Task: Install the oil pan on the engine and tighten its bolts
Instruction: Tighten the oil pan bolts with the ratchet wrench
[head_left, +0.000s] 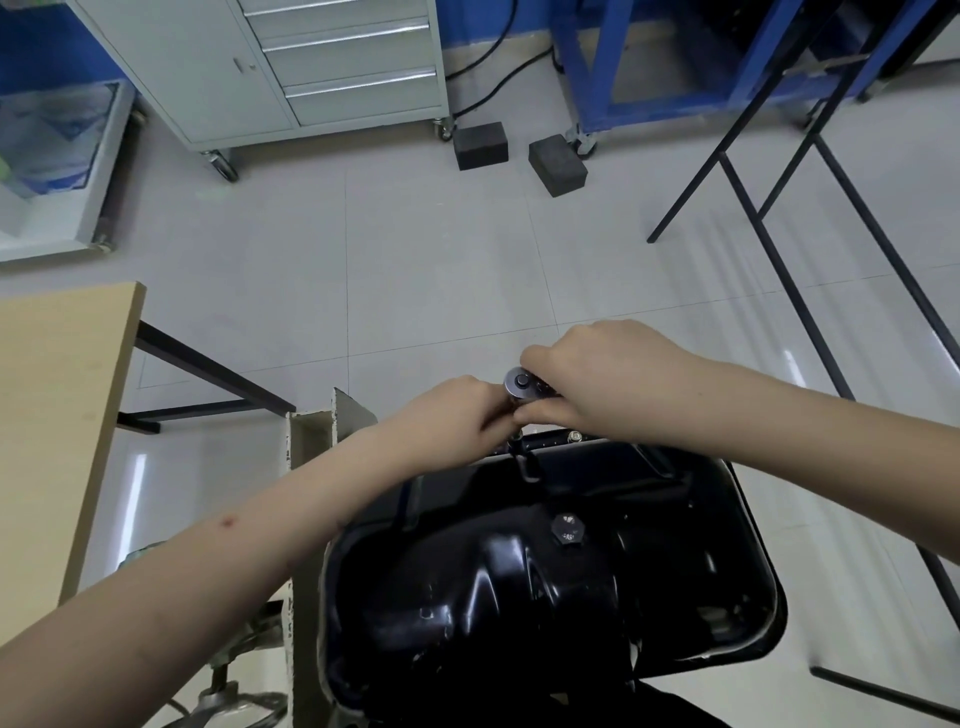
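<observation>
- No readable writing or brand on anything in view; too blurred or plain to tell.
- Oil pan: glossy black, stamped w/ humps and ridges; sits bottom-up at lower centre of frame, flat rim round the edge; hex drain plug on its top face.
- Bolt w/ washer on the far rim, just beside the hands.
- Ratchet: round silver head up, above the pan's far edge; handle hidden in the palm.
- Right hand: fingers curled tight round the ratchet handle.
- Left hand: fingertips pressed together, pinching the part under the ratchet head.
- Wooden table at left; grey drawer cabinet on castors across the tiled floor.
</observation>
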